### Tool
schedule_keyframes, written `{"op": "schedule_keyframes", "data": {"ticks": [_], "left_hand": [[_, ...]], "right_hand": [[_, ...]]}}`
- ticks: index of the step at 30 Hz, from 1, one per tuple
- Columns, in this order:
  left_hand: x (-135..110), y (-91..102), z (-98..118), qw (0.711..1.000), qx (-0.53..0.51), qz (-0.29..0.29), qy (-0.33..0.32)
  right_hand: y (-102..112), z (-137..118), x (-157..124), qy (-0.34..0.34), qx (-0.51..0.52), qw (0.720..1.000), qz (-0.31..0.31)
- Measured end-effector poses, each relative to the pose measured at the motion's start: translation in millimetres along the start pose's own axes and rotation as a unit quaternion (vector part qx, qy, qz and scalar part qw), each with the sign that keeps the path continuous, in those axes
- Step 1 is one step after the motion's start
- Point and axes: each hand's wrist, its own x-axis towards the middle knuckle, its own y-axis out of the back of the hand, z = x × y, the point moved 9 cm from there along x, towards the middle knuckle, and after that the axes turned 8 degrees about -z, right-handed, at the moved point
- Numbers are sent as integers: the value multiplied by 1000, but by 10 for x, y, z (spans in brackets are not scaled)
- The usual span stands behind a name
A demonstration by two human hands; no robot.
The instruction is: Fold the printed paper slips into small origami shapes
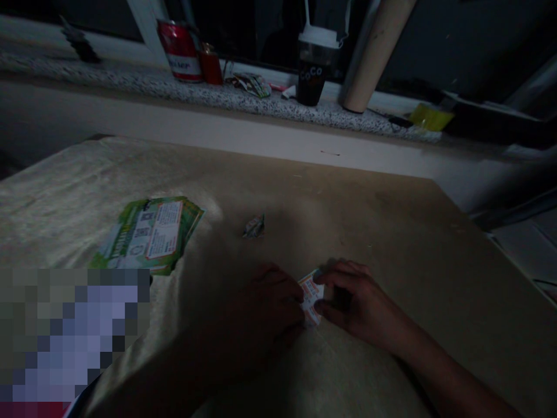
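A small folded paper leaflet point(311, 296), white with orange print and a green-blue edge, is on the table between my hands. My right hand point(354, 296) pinches its right side, with thumb and index finger a little apart along the edge. In deep shadow, my left hand point(272, 302) has its curled fingers on the leaflet's left side. Left of them lies a stack of green-and-white printed leaflets point(163, 229), fanned slightly at its right edge. Beyond my left hand sits a small folded paper piece point(254, 226), standing partly raised.
Behind the table point(391, 220) runs a speckled stone windowsill point(143, 84). On it stand a red can point(180, 52), an orange-red bottle point(210, 65), crumpled wrappers point(252, 85), a lidded drink cup point(312, 72), a cardboard tube point(376, 58) and a yellow item point(430, 118). The lower left is pixelated.
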Motion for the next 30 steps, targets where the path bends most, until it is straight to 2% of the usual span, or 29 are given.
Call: {"op": "schedule_keyframes", "data": {"ticks": [5, 10, 17, 24, 30], "left_hand": [[29, 5, -79, 999, -25, 2, 35], [32, -19, -199, 994, -18, 38, 98], [29, -141, -285, 983, 4, 69, 168], [63, -147, -255, 976, 40, 104, 187], [52, -166, -262, 977, 54, 103, 179]], "right_hand": [[-17, -30, -16, -6, -13, 1000, -6], [-28, -59, -31, -15, -26, 999, -10], [-23, -66, -37, -17, -32, 999, -15], [-17, -68, -40, -18, -31, 999, -30], [-5, -88, -59, -15, -26, 999, -25]]}}
